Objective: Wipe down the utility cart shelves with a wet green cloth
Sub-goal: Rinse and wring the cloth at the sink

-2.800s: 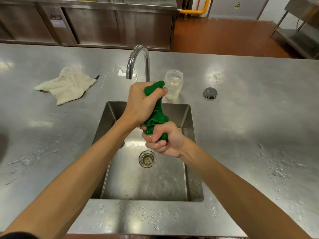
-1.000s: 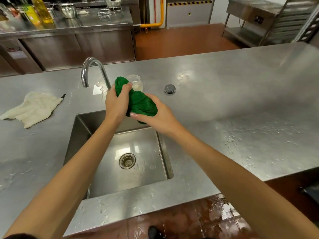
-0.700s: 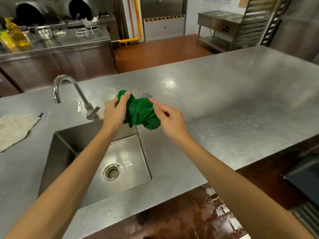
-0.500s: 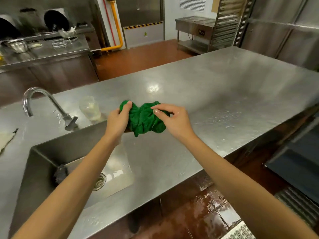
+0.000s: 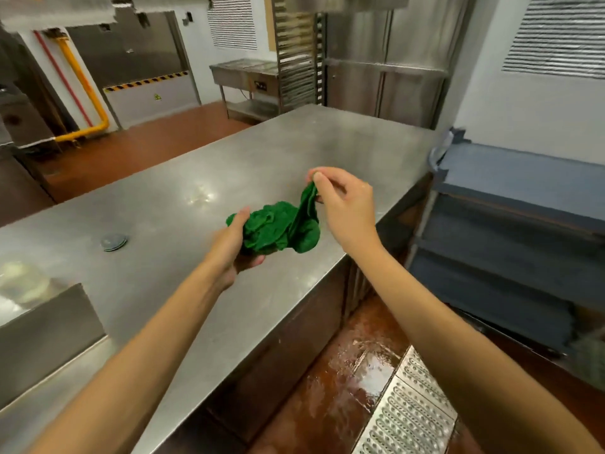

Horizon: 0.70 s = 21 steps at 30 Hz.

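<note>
1. Far left: the corner of a steel sink (image 5: 49, 326) set into the steel tabletop (image 5: 294, 152), with a small round dark lid (image 5: 113, 241) lying nearby.
2. Centre: the left hand (image 5: 234, 244) holds a bunched green cloth (image 5: 278, 231) just above the tabletop, its grip curled round the bundle.
3. The right hand (image 5: 347, 204) has its grip pinching one raised corner of the cloth between thumb and fingertips.
4. Right: a blue-grey utility cart (image 5: 523, 231) with stacked shelves stands past the tabletop's end, apart from the cloth.

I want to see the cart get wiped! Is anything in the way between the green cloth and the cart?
Nothing visible does. The left hand and right hand hold the cloth over the counter; the cart stands to the right, past its end, with only open space between.
</note>
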{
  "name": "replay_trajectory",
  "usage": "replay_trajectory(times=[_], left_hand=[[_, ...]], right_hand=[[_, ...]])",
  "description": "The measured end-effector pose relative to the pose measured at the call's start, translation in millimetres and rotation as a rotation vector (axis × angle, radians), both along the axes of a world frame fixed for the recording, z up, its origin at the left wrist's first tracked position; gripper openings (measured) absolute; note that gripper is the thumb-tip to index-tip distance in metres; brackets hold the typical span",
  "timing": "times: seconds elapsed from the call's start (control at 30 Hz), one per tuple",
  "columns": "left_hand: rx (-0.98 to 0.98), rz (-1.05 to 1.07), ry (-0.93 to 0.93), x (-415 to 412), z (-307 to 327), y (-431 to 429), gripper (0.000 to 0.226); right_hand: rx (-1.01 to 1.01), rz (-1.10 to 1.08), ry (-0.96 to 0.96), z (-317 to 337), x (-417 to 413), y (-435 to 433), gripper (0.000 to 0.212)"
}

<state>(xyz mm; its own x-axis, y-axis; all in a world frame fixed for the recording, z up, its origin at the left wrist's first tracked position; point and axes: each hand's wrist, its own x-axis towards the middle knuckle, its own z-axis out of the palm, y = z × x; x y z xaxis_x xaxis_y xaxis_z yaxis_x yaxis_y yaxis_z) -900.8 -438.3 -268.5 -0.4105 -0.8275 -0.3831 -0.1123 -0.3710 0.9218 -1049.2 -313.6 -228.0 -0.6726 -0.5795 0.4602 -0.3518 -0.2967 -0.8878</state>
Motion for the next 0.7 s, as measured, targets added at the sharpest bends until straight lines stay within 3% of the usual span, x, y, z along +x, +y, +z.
replay_trajectory(times=[0.27,0.47,0.6,0.7], left_hand=[[0.007,-0.327,0.072,-92,6,32,0.081],[0.024,-0.47,0.102,-167,6,43,0.074],[0.044,-0.542,0.175,-221,3,43,0.027],[0.067,-0.544,0.223,-263,5,33,0.024]], right_hand=[[0.054,-0.262,-0.023,-8,-93,66,0.016],[0.133,-0.426,-0.059,-33,-144,99,0.016],[0.203,-0.485,-0.085,-32,-185,112,0.017],[0.305,-0.5,-0.087,-30,-218,120,0.02]])
